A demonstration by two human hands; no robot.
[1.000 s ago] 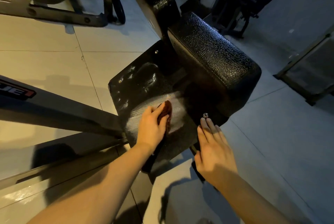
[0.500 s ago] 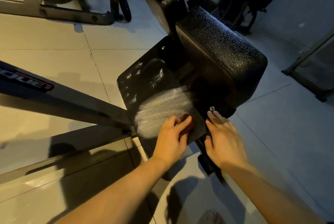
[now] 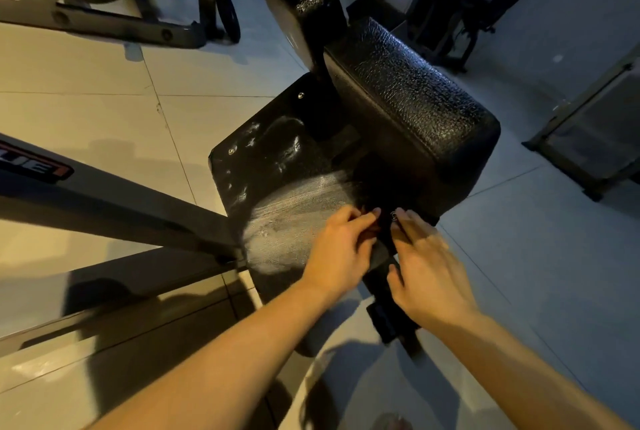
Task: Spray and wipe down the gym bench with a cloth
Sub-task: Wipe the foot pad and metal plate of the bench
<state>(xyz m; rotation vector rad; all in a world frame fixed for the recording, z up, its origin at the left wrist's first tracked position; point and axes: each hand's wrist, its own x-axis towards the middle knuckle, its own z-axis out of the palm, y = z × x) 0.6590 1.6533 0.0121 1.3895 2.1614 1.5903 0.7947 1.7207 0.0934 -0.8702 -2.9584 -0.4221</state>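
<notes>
The black gym bench has a thick textured pad (image 3: 408,93) and, below it, a flat black panel (image 3: 273,159) streaked with wet white smears. My left hand (image 3: 341,249) lies on the panel's near right corner, its fingers curled over a dark red cloth (image 3: 370,225) that is almost wholly hidden beneath them. My right hand (image 3: 427,266) rests beside it with fingers nearly straight on the bench's edge, its fingertips by a small metal bolt (image 3: 393,215). The two hands nearly touch.
A grey steel beam (image 3: 104,201) with a red label runs in from the left to the panel. A weight machine frame with a small wheel (image 3: 228,13) stands at the top left, dark equipment (image 3: 446,3) at the top right, and a metal frame (image 3: 588,138) at the right.
My left hand has slid the cloth rightward along the panel's near edge toward my right hand, leaving a wide wet smear. My right hand stayed by the bolt.
</notes>
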